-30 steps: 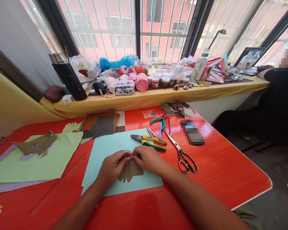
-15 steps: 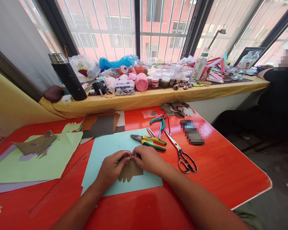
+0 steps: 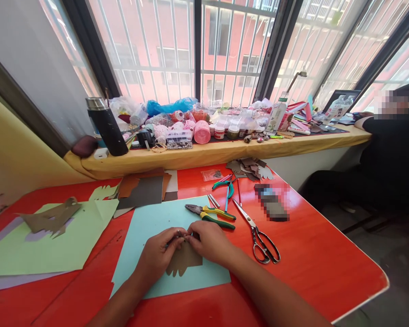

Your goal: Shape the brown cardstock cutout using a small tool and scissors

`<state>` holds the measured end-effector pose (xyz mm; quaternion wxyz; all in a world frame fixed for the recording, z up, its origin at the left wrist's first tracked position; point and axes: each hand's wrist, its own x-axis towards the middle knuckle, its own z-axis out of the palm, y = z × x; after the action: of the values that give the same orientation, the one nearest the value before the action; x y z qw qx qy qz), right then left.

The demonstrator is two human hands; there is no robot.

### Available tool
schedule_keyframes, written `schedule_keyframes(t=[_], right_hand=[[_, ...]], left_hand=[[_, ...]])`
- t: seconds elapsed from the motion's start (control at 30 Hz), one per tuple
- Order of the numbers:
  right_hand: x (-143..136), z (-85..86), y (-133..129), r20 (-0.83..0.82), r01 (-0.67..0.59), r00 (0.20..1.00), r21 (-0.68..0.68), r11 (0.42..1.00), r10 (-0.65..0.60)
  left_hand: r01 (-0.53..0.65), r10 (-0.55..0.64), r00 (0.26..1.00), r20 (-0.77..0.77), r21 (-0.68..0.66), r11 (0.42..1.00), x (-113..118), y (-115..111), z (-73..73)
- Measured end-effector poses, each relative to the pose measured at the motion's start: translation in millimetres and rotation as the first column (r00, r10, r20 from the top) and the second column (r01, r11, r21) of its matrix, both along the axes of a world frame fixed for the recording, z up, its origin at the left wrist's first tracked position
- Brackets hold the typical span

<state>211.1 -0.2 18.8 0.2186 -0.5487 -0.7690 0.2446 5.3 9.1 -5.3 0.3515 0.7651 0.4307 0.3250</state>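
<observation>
Over a light blue sheet (image 3: 204,284) on the red table, my left hand (image 3: 162,250) and my right hand (image 3: 207,238) meet, fingertips pinched together at the top edge of a brown cut-out piece (image 3: 186,259) with a scalloped lower edge. Something tiny may be between the fingertips, too small to name. Just beyond my hands lie yellow-green pliers (image 3: 214,214). Black-handled scissors (image 3: 261,236) rest to the right of them, and teal pliers (image 3: 226,185) lie farther back.
Green paper (image 3: 54,254) with a brown cut-out lies at left. Dark and brown sheets (image 3: 145,190), scraps (image 3: 248,168) and a blurred phone-like object (image 3: 272,203) are farther back. A cluttered sill holds a black flask (image 3: 109,129). A person (image 3: 391,150) sits at right.
The view has tilted up a little, so the table and hands appear lower. Both hands keep their pinch at the brown piece's top edge, with hardly any movement.
</observation>
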Motion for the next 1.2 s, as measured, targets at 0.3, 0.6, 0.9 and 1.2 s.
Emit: schedule_keyframes(t=[0.3, 0.6, 0.9, 1.2], right_hand=[[-1, -4.3, 0, 0.013, 0.006, 1.000, 0.016, 1.000, -0.006], [-1, -3.7, 2, 0.012, 0.010, 1.000, -0.001, 1.000, -0.010], [9, 4.1, 4, -0.061, -0.087, 0.995, -0.084, 0.993, 0.082], [7, 2.0, 5, -0.047, -0.090, 0.995, -0.098, 0.991, 0.085]], left_hand=[[0.015, -0.015, 1.000, 0.004, 0.030, 0.999, 1, -1, 5.4], [0.011, -0.010, 0.999, 0.030, -0.013, 1.000, 3, 2, 7.0], [0.021, -0.021, 1.000, 0.014, -0.007, 1.000, 1, 2, 8.9], [0.017, -0.016, 1.000, 0.020, -0.054, 0.998, 0, 4, 7.0]])
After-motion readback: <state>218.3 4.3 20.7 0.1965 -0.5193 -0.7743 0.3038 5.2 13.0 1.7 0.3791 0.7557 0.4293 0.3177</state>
